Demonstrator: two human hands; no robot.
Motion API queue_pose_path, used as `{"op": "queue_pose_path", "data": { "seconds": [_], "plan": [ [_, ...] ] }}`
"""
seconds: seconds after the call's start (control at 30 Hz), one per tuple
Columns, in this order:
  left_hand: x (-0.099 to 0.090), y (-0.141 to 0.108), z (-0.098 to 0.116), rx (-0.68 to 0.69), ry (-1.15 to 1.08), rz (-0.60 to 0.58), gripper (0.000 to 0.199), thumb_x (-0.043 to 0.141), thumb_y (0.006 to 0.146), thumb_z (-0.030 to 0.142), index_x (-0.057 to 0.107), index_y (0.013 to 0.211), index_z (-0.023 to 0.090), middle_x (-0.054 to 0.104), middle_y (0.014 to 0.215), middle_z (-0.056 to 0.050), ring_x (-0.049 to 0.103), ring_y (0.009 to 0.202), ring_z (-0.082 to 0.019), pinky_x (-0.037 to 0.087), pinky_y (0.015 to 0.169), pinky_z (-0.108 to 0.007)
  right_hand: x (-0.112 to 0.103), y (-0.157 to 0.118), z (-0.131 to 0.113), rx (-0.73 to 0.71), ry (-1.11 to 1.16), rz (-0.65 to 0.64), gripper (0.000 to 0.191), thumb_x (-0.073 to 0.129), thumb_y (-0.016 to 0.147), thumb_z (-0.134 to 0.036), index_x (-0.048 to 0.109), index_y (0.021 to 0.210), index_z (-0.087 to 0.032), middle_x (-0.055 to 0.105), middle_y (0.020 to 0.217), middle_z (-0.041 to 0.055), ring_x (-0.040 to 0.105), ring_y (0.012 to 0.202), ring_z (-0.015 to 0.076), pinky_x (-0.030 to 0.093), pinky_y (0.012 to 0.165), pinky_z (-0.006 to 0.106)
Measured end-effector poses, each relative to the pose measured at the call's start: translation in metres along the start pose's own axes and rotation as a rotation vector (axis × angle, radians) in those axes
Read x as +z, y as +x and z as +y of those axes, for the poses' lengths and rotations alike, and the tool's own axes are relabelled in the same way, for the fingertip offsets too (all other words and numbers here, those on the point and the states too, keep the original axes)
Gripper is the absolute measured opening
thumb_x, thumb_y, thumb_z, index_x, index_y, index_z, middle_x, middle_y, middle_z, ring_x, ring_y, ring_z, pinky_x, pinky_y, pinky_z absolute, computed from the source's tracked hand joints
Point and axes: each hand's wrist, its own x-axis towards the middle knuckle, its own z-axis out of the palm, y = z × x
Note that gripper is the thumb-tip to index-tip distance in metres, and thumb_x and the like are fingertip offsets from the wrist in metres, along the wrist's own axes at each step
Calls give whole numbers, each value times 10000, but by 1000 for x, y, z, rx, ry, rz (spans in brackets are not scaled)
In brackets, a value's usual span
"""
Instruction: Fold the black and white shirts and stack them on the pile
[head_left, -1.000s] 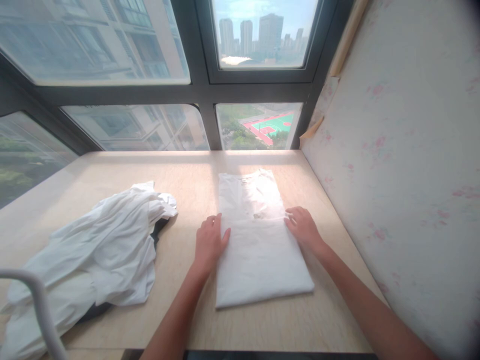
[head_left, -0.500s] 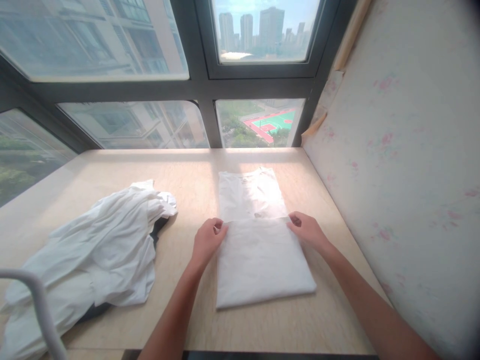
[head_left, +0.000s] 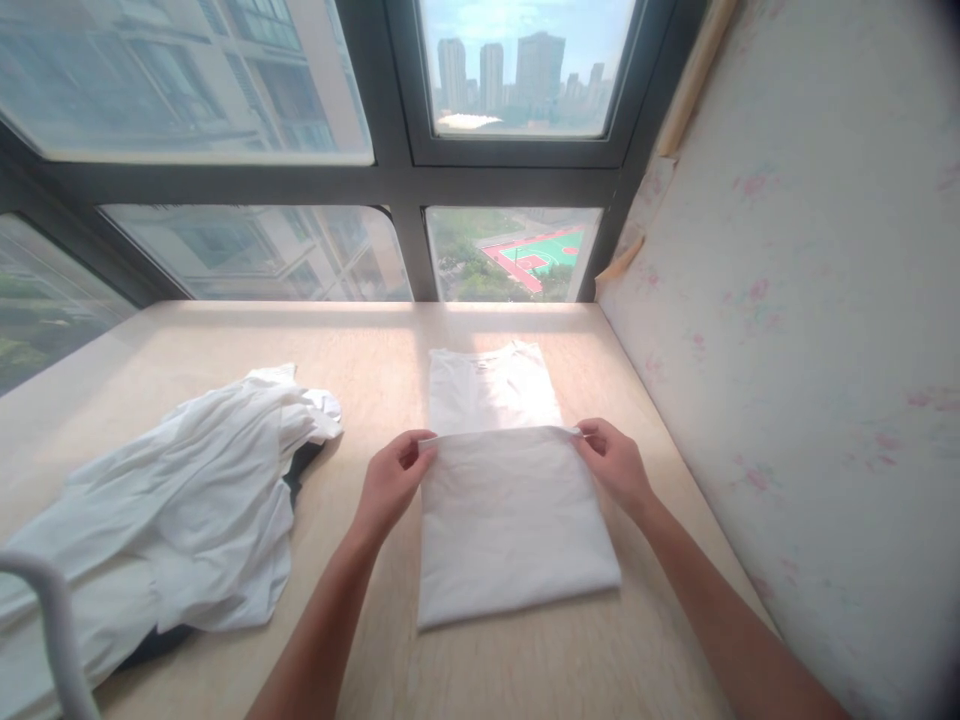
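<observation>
A white T-shirt [head_left: 510,530] lies folded on the pale wooden surface, its neckline toward the window. The folded-up part covers the near portion, and its top edge runs straight across the shirt. My left hand [head_left: 395,475] pinches the left corner of that edge between thumb and fingers. At the opposite corner, my right hand [head_left: 613,462] grips the cloth the same way. Between the two hands the edge looks stretched taut and slightly raised.
To the left is a loose heap of white clothes [head_left: 187,500] with a dark piece [head_left: 304,470] beneath. A curved white tube [head_left: 56,620] stands at lower left. A flower-patterned wall [head_left: 810,350] borders the right side; dark-framed windows [head_left: 480,185] rise behind the wooden surface [head_left: 360,350].
Both hands have lifted the folded edge slightly and drawn it tight, moving a little farther apart. The whole view has shifted slightly.
</observation>
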Motion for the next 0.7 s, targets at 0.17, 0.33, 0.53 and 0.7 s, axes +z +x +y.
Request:
{"op": "queue_pose_path", "data": {
  "seconds": [0.17, 0.33, 0.53, 0.7],
  "plan": [
    [5, 24, -3, 17, 186, 7, 331, 552, 830, 373, 691, 1060, 179, 684, 776, -8, 638, 730, -165, 505, 693, -273, 11, 29, 2, -64, -158, 25, 188, 556, 864, -346, 650, 941, -202, 733, 872, 37, 697, 783, 184, 527, 704, 288],
    [18, 28, -2, 2, 355, 55, 383, 549, 812, 250, 648, 1175, 175, 704, 931, -70, 657, 857, -230, 517, 817, -379, 26, 40, 10, -156, -317, 37, 301, 519, 808, -179, 660, 1074, -166, 700, 1089, 117, 682, 941, 241, 529, 893, 418],
    [58, 1, 21, 414, 689, -22, 426, 457, 941, 284, 547, 1347, 192, 534, 1434, -121, 426, 1363, -308, 324, 1125, -510, 57, 16, -6, -640, -504, -100, 403, 402, 945, -166, 584, 1305, -166, 559, 1403, 122, 514, 1298, 233, 436, 1085, 419],
    [90, -12, 8, 479, 855, -156, 557, 430, 965, 432, 404, 1491, 252, 373, 1582, -62, 291, 1461, -333, 214, 1175, -589, 85, 2, 1, -649, -704, -266, 497, 380, 983, -240, 460, 1460, -125, 442, 1526, 121, 351, 1439, 265, 288, 1180, 497]
  ]
}}
